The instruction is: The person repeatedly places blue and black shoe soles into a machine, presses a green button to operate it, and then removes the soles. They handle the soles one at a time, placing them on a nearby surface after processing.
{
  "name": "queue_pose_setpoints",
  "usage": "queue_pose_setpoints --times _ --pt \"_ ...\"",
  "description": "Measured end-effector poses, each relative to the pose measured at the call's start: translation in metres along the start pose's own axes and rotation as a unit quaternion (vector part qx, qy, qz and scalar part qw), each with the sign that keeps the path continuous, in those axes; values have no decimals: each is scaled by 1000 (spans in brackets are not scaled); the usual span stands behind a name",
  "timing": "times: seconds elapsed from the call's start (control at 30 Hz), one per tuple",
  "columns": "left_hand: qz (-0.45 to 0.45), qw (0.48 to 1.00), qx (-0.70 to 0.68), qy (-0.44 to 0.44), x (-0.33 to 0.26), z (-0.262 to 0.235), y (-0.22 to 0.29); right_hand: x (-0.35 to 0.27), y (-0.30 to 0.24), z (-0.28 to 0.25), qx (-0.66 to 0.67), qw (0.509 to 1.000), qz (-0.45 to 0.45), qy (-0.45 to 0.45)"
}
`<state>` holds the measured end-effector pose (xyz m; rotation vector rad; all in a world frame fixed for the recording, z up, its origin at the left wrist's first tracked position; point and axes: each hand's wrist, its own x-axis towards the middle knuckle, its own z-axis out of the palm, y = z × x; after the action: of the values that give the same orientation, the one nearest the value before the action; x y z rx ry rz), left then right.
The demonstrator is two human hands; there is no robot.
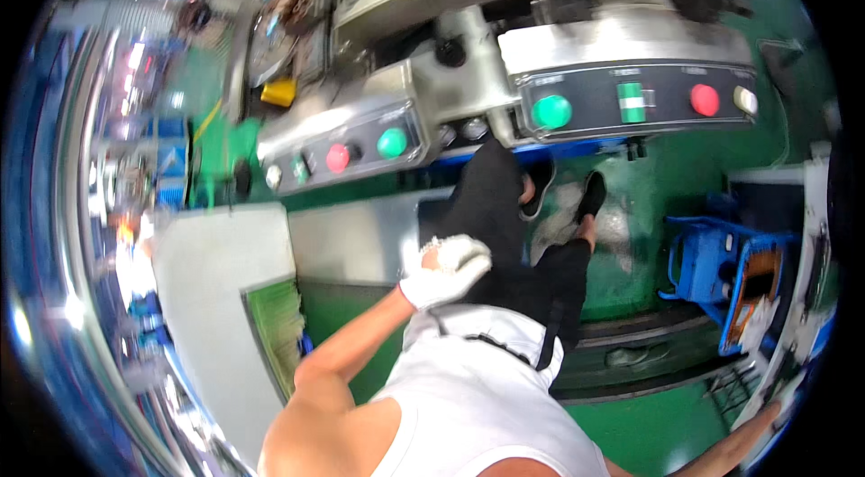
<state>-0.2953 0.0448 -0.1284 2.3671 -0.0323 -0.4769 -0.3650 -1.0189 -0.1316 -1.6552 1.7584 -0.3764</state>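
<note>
Control panel [347, 153] with red and green buttons sits above my gloved left hand [448, 268], loosely curled, grasping nothing; right hand [766, 418] reaches lower right, grip unclear.

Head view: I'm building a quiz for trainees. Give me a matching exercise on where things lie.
Things:
1. gloved left hand
2. red round button
3. blue crate
4. yellow part

Places:
a. right end of the near control panel
b. on the floor at the right
c. raised before the person's chest
d. far left, behind the machine

Pairs: 1-c, 2-a, 3-b, 4-d
</note>
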Motion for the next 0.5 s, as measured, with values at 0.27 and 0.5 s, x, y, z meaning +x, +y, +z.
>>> queue_pose_setpoints --times 0.27,0.5 --pt "-380 855 -88 342 -154 18 -173 -300 148 266 -136 807 -536 -208" --pt "-568 724 97 380 -328 92 -307 -638 138 377 -185 785 -339 -484"
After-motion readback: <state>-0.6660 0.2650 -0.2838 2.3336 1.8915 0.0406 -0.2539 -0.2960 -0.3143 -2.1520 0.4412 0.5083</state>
